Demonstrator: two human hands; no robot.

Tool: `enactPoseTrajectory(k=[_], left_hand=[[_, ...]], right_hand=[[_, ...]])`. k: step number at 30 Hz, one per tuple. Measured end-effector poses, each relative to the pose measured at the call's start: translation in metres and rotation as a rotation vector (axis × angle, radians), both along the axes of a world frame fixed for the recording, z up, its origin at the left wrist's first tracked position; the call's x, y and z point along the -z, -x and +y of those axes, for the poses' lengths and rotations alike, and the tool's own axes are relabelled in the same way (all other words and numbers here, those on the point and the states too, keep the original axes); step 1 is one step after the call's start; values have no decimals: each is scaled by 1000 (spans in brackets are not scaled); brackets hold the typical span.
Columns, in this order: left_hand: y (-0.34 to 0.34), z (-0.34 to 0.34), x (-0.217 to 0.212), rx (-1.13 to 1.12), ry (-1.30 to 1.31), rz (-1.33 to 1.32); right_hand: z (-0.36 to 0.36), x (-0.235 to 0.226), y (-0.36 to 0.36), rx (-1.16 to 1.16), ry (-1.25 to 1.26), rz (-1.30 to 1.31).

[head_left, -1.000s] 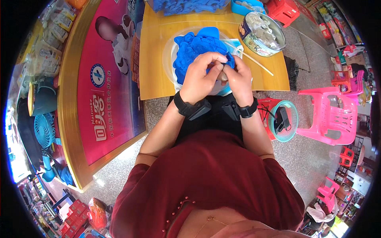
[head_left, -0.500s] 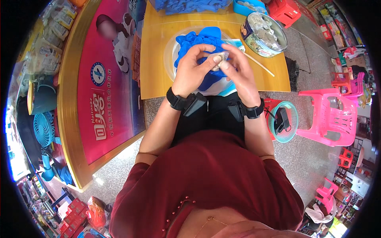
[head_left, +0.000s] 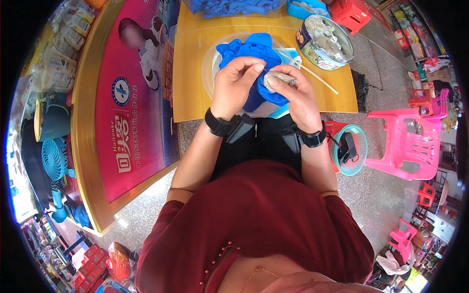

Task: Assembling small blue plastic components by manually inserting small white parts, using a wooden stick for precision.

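Both my hands work above a translucent round bowl (head_left: 210,80) heaped with soft blue pieces (head_left: 251,47). My left hand (head_left: 231,90) is closed, its thumb and index finger pinched together at the tips. Whatever lies in that pinch is too small to tell. In my right hand (head_left: 305,100) is a crumpled greyish-white piece (head_left: 282,76), gripped under the thumb, its kind unclear. Some blue material (head_left: 275,99) shows just below it, between the two hands; whether either hand grips it I cannot tell. A black band sits on each wrist.
A round tin (head_left: 325,62) of crumpled greyish pieces stands right on the yellow table (head_left: 195,105), near a thin stick (head_left: 320,79). More blue pieces (head_left: 234,7) fill a container at the back, beside a blue tub (head_left: 298,10). A teal basket (head_left: 360,163) and pink chair (head_left: 410,146) stand right.
My hands have moved apart from meeting at the fingertips. The greyish piece, between both hands before, is now in the right hand, and more blue shows between them.
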State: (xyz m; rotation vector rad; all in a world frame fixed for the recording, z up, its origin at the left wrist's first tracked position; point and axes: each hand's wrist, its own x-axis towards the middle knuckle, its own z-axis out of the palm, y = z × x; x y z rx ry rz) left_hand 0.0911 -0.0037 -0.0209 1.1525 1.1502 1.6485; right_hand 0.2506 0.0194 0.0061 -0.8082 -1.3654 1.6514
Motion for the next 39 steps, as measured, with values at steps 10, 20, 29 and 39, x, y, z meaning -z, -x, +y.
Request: enactPoseTrajectory(k=[10, 20, 29, 39], left_hand=[[-20, -10, -12, -177, -147, 320], [-19, -13, -13, -208, -96, 415], [-19, -10, -8, -123, 109, 306], [-1, -1, 10, 239, 141, -361]], right_hand=[[-1, 11, 9, 301, 27, 120], [-1, 14, 11, 280, 132, 255], [2, 14, 5, 187, 160, 205], [7, 9, -5, 93, 87, 85]])
